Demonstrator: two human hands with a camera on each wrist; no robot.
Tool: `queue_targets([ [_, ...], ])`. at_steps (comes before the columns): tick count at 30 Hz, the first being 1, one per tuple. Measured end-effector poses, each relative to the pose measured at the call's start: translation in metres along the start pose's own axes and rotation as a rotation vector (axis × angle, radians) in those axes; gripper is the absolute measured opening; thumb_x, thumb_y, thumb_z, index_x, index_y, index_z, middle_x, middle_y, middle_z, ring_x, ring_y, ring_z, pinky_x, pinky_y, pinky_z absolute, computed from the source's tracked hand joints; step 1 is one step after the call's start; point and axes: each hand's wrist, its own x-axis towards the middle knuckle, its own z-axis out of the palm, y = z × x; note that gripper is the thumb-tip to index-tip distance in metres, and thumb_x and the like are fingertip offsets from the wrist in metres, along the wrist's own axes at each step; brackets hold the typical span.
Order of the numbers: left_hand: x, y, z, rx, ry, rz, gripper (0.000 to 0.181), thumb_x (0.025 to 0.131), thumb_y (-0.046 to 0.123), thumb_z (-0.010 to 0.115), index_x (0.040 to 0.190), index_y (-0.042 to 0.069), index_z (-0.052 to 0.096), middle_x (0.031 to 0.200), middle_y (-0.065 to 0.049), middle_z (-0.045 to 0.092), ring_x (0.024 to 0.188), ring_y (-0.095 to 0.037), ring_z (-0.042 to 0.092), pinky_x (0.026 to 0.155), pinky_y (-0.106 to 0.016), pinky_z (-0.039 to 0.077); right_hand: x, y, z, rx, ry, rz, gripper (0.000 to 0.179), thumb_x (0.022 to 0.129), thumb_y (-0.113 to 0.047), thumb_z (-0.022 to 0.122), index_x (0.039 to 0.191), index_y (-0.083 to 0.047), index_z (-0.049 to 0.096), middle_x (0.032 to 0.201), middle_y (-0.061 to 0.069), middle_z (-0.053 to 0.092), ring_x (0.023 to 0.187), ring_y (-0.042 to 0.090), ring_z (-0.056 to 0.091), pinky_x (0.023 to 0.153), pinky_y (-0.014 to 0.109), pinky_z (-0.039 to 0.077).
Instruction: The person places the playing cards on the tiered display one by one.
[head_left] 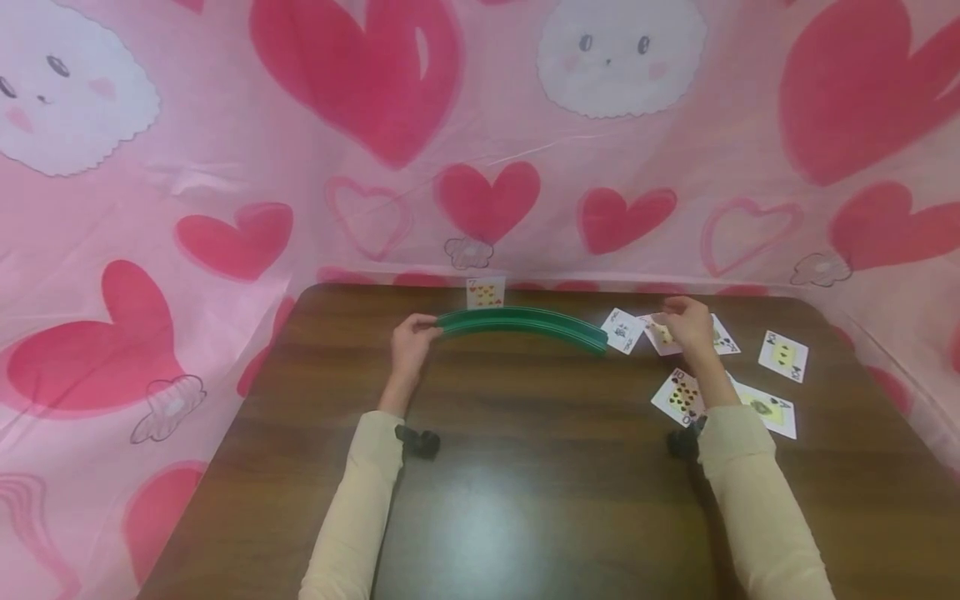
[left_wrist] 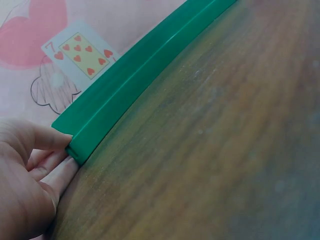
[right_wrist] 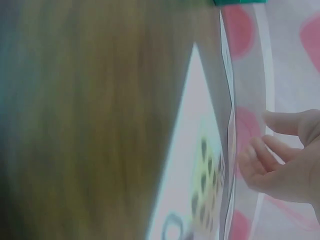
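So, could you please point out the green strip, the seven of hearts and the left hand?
Green strip (head_left: 525, 319): head view, mid-curve.
Seven of hearts (left_wrist: 78, 56): left wrist view, card face.
Left hand (head_left: 410, 346): head view, its middle.

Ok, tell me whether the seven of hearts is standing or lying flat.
Standing: the left wrist view shows the seven of hearts rising above the green rack.

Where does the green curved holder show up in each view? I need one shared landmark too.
Head: green holder near the centre, one end in the left hand.
Left wrist: green holder slants from lower left to the top edge.
Right wrist: only a sliver, top edge, right of centre.
Shared landmark: pink backdrop.
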Motion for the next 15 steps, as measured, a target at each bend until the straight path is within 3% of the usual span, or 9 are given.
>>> queue_targets([
  [4, 0.0, 0.0, 0.0, -0.016, -0.001, 0.02, 0.017, 0.077, 0.015, 0.067, 0.092, 0.009, 0.064, 0.094, -0.007, 0.063, 0.084, -0.02, 0.057, 0.074, -0.035, 0.046, 0.0, 0.008, -0.008, -0.09, -0.036, -0.027, 0.045, 0.076, -0.009, 0.061, 0.116, 0.009, 0.049, 0.111, 0.028, 0.052, 0.102, 0.041, 0.047, 0.091, 0.049, 0.032],
  [11, 0.001, -0.001, 0.0, 0.004, 0.005, 0.014, 0.016, 0.077, 0.014, 0.065, 0.092, 0.009, 0.064, 0.094, -0.007, 0.061, 0.081, -0.02, 0.055, 0.069, -0.032, 0.045, -0.002, 0.014, -0.015, -0.141, -0.124, -0.041, 0.056, 0.073, -0.012, 0.066, 0.118, 0.012, 0.044, 0.115, 0.032, 0.047, 0.105, 0.043, 0.043, 0.092, 0.052, 0.03],
  [15, 0.001, -0.001, 0.001, 0.003, 0.003, 0.015, 0.016, 0.077, 0.013, 0.065, 0.092, 0.008, 0.064, 0.094, -0.008, 0.061, 0.081, -0.02, 0.054, 0.069, -0.032, 0.044, -0.004, 0.016, -0.018, -0.207, -0.126, -0.069, 0.051, 0.069, -0.016, 0.071, 0.107, 0.013, 0.052, 0.104, 0.031, 0.052, 0.095, 0.041, 0.046, 0.086, 0.051, 0.034],
])
